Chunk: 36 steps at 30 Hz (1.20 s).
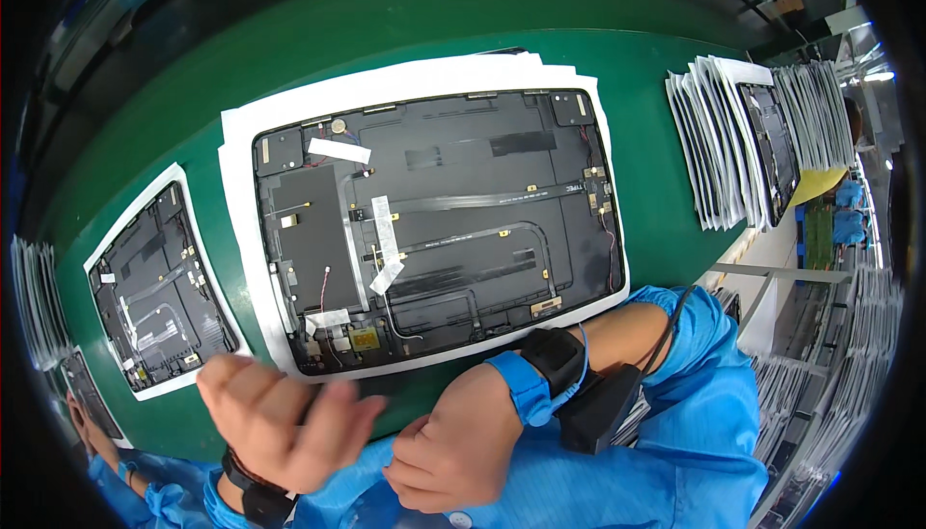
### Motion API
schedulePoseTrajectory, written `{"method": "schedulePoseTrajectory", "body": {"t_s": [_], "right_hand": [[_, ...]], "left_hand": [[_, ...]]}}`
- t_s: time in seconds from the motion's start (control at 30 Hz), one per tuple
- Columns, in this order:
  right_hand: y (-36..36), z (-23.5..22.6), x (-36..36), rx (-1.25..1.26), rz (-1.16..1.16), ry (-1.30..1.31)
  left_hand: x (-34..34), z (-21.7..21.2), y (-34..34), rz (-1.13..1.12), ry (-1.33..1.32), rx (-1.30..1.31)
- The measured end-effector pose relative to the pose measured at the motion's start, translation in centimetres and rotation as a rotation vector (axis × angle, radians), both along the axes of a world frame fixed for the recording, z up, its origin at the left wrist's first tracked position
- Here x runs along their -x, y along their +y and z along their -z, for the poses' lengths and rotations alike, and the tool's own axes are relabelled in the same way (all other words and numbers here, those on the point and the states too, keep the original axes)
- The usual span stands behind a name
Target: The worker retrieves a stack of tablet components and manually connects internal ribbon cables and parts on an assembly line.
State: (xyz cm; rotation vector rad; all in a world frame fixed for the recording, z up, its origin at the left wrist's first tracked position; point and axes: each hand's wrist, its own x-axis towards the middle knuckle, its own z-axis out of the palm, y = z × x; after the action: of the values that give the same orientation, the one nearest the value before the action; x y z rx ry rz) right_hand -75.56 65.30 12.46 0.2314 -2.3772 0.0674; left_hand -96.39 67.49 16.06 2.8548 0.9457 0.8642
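Note:
A large black tablet-like device housing (pixel 453 167) lies open side up on white foam sheets (pixel 241 172), its long side toward me. Flat cables, thin wires and strips of whitish tape (pixel 384 230) run across its inside. Just off its near left corner is my left hand (pixel 285 423), raised and slightly blurred, with curled fingers and the thumb apart; nothing shows in it. To the right of it, my right hand (pixel 458 442) is closed in front of the housing's near edge. Its fingers fold under, so any content is hidden. Neither hand touches the housing.
Another such housing (pixel 159 283) on white foam lies at left. Beyond it, a co-worker's hand (pixel 87 428) is at a further housing (pixel 92 394). Stacked white sheets (pixel 709 143) with a housing (pixel 769 148) stand upright at right. A black box (pixel 603 413) hangs by my right forearm.

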Motion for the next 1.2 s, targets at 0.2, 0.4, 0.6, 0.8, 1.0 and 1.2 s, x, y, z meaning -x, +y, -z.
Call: {"method": "schedulePoseTrajectory", "body": {"t_s": [0.2,0.4,0.6,0.8,1.0,1.2], "right_hand": [[-1.0,-2.1,-1.0,0.119,0.154,-0.034],[2.9,-3.4,-1.6,0.130,0.094,0.308],[7.6,-4.5,-4.0,0.788,0.335,0.534],[8.1,-6.5,-4.2,1.171,0.421,0.680],[2.5,-11.8,-8.6,0.950,0.685,0.266],[-1.1,-8.7,-12.7,0.494,1.265,-0.601]], "left_hand": [[-5.3,-0.7,1.0,0.157,0.313,0.148],[-4.9,0.4,1.1,0.142,0.262,0.174],[-4.6,0.8,1.2,0.176,0.265,0.220],[-4.9,1.1,1.4,0.142,0.223,0.138],[-5.1,1.6,1.3,0.116,0.100,0.143],[-5.1,2.0,1.1,0.098,0.088,0.122]]}}
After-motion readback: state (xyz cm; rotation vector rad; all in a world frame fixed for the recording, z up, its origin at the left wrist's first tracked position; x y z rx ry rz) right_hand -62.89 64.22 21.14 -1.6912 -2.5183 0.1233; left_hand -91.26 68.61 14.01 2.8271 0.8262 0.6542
